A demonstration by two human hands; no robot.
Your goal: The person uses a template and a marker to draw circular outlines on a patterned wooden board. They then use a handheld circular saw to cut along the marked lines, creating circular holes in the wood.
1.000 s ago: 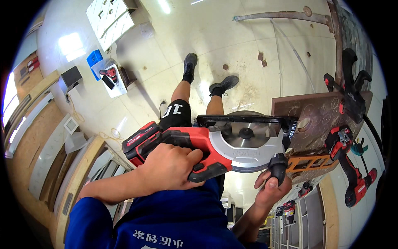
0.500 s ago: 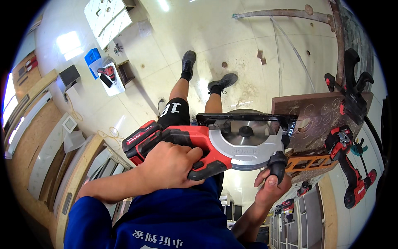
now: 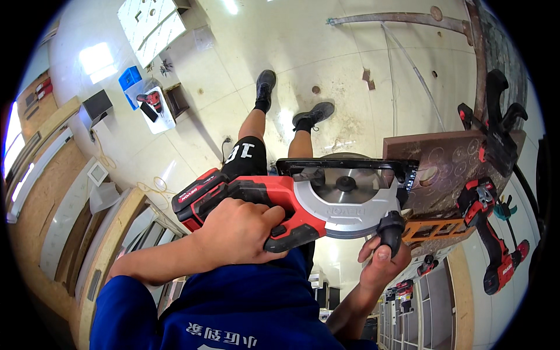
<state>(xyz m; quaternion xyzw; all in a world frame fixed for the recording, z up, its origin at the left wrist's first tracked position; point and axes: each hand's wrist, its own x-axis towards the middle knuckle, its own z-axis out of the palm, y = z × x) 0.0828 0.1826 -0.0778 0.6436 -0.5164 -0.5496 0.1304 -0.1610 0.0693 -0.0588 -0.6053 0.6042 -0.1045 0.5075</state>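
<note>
A red, black and silver cordless circular saw (image 3: 344,219) is held across my front, its round blade (image 3: 345,195) showing behind a clear window. My left hand (image 3: 236,230) is wrapped round the red rear handle, close to the battery (image 3: 195,195) at the left end. On the right, my right hand (image 3: 385,262) grips the black front handle (image 3: 391,227), with the thumb lying along it. The saw's black base plate (image 3: 338,165) faces away from me, toward my legs. Part of the blade's far rim sticks out past the plate.
To the right stands a brown board worktop (image 3: 449,163) bearing a black clamp-like tool (image 3: 499,128), a red-black power tool (image 3: 493,251) and an orange slotted rail (image 3: 434,230). Wooden shelving (image 3: 125,227) lines the left. A red drill (image 3: 153,102) rests beside a blue bin (image 3: 129,77).
</note>
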